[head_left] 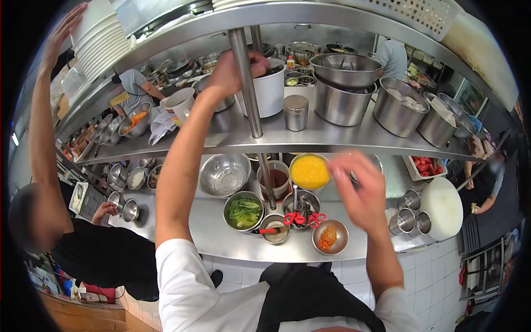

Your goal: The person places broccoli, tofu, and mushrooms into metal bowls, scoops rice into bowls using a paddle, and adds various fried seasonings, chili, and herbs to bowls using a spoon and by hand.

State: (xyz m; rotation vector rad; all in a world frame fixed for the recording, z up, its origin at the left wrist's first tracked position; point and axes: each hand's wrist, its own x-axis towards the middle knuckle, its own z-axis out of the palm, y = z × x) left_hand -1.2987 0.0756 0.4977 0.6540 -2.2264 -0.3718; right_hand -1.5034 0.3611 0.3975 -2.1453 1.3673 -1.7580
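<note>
My left hand [237, 71] reaches past the metal post to the upper shelf, its fingers curled at the rim of a white container [267, 93] with dark contents; what they grip is too blurred to name. Smeared by motion, my right hand [359, 188] hangs over the lower counter, just right of a bowl of yellow liquid [310, 171]. Below it a metal bowl [330, 237] holds orange and red shreds. Red-handled scissors [303, 218] stand in a metal pot, beside a small bowl with a red-handled tool [274, 229] and a bowl of green leaves [243, 211].
A metal shaker [296, 113] and large metal pots [400, 107] line the shelf [332, 138]. At the left, a co-worker in black [105, 260] raises one arm near stacked white plates [99, 41]. Other people stand behind the shelf and at the right.
</note>
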